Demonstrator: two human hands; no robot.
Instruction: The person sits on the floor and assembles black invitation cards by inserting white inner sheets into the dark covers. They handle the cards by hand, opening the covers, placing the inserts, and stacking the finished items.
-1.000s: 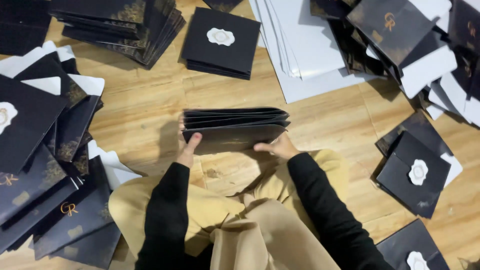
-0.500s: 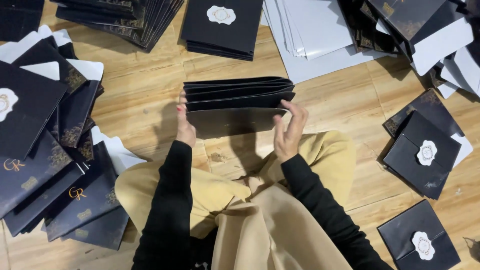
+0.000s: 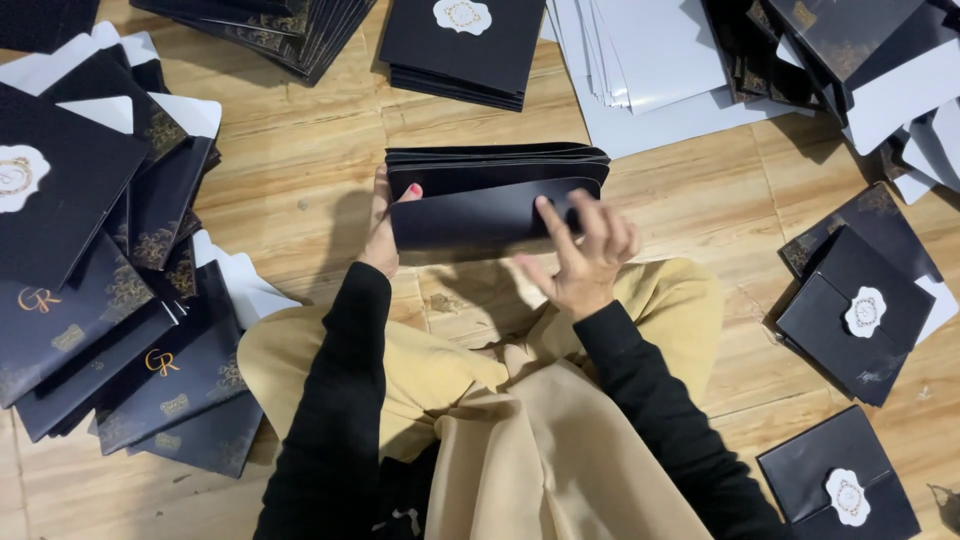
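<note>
Centrally, on the wooden floor: stack of black card folders [image 3: 495, 195], stood on edge. Left hand [image 3: 383, 225] pinches its end; right hand [image 3: 580, 255], fingers spread, rests on the front. Best squared by tapping gently.

Black card stack [image 3: 495, 190], gold-patterned black folders [image 3: 120, 330], white sheets [image 3: 650, 60], tan wooden floor [image 3: 300, 170].
</note>
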